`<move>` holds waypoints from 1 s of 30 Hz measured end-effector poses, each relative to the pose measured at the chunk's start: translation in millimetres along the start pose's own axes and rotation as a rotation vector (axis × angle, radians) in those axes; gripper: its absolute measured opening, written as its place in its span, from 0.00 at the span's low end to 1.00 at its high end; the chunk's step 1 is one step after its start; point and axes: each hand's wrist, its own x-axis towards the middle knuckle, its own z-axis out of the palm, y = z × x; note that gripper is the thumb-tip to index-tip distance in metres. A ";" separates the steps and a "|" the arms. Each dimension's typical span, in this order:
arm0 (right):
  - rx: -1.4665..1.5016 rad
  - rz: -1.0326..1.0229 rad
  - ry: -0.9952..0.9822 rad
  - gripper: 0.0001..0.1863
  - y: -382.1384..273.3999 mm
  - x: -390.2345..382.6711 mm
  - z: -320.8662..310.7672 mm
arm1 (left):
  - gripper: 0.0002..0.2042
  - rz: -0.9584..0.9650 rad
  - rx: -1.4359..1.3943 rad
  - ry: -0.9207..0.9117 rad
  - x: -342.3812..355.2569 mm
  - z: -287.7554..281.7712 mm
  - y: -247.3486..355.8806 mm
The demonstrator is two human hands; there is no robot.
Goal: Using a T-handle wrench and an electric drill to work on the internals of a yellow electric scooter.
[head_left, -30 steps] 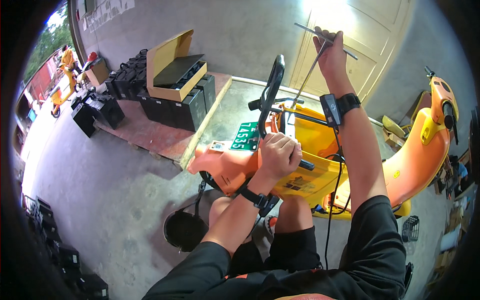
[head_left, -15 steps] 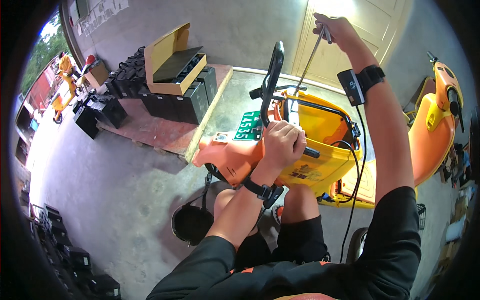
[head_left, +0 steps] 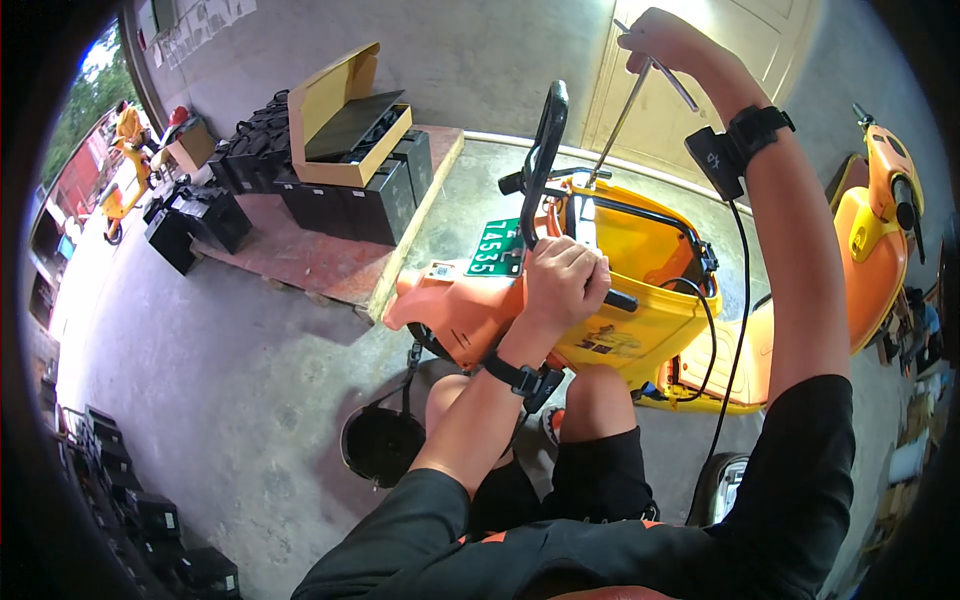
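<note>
My right hand (head_left: 668, 42), raised at the upper right, is closed round the crossbar of a long T-handle wrench (head_left: 622, 122). The wrench slants down and its tip meets the scooter near the yellow basket's far left corner; the exact fastener cannot be made out. My left hand (head_left: 567, 282) is wrapped round the black handlebar (head_left: 530, 215), whose bar end pokes out on the hand's right. Beneath it sits the scooter's orange front body (head_left: 450, 315), with a green plate (head_left: 495, 248) on top. The yellow basket (head_left: 640, 325) lies to the right of my left hand.
A black helmet (head_left: 383, 446) lies on the floor by my knees. Black batteries (head_left: 340, 212) and an open cardboard box (head_left: 352, 178) stand on a low platform. Another orange scooter (head_left: 880, 255) is at the right. A black cable (head_left: 735, 340) hangs from my right wrist device.
My right hand has turned the wrench's crossbar and shifted slightly up and right, the wrist bending over. My left hand stays on the handlebar.
</note>
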 end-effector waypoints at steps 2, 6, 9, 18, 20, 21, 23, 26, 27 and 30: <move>-0.041 -0.034 -0.014 0.20 -0.3 0.6 -1.4 | 0.09 -0.003 0.005 -0.006 -0.2 -1.0 -0.1; -0.110 -0.037 -0.070 0.21 0.7 2.6 -6.9 | 0.07 -0.022 0.022 -0.037 0.0 -2.9 -0.7; -0.229 -0.011 -0.061 0.18 5.1 1.6 -7.6 | 0.07 -0.010 0.024 -0.040 0.0 -3.2 -1.4; -0.158 -0.204 0.573 0.16 9.9 1.2 72.4 | 0.08 -0.009 -0.011 0.001 0.8 -2.0 -0.7; -0.165 -0.268 0.809 0.15 7.5 3.9 86.2 | 0.08 0.001 -0.005 0.005 2.0 -1.9 -0.6; -0.161 -0.277 0.911 0.15 5.7 4.5 92.2 | 0.08 0.002 -0.010 0.008 2.2 -2.0 -0.5; 0.147 -0.139 0.912 0.17 1.6 7.2 101.8 | 0.08 0.002 -0.002 -0.006 2.3 -2.3 -1.0; 0.747 -0.191 1.028 0.21 -4.8 12.2 117.6 | 0.07 -0.001 0.006 -0.014 1.4 -2.7 -1.8; 0.794 -0.205 1.053 0.21 -3.7 13.4 119.1 | 0.07 -0.012 0.015 -0.032 0.8 -2.9 -2.0; 0.966 -0.104 1.011 0.21 3.2 14.8 120.0 | 0.06 -0.018 0.015 -0.041 -0.2 -3.2 -1.7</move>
